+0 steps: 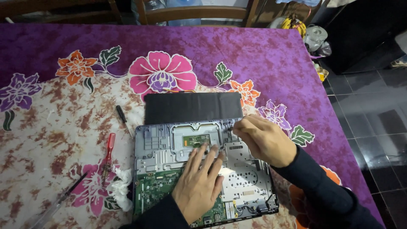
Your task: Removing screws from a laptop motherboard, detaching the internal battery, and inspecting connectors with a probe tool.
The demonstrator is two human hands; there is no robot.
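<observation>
An opened laptop base (157,146) lies on the table with its grey metal frame, touchpad board and green circuit board (154,188) showing. My left hand (198,180) lies flat on the middle of it, fingers spread toward the touchpad board. My right hand (263,138) is curled at the frame's upper right corner, fingertips pinched together at the edge; whether it holds something small I cannot tell. A flat black battery pack (193,107) lies just beyond the laptop's far edge.
A purple flowered tablecloth (63,55) covers the table. Left of the laptop lie a black screwdriver (123,118), a red-handled screwdriver (109,150), a clear-handled screwdriver (59,199) and a wad of white tissue (121,186). The table's right edge drops to a dark tiled floor (373,114). Wooden chairs (195,12) stand beyond.
</observation>
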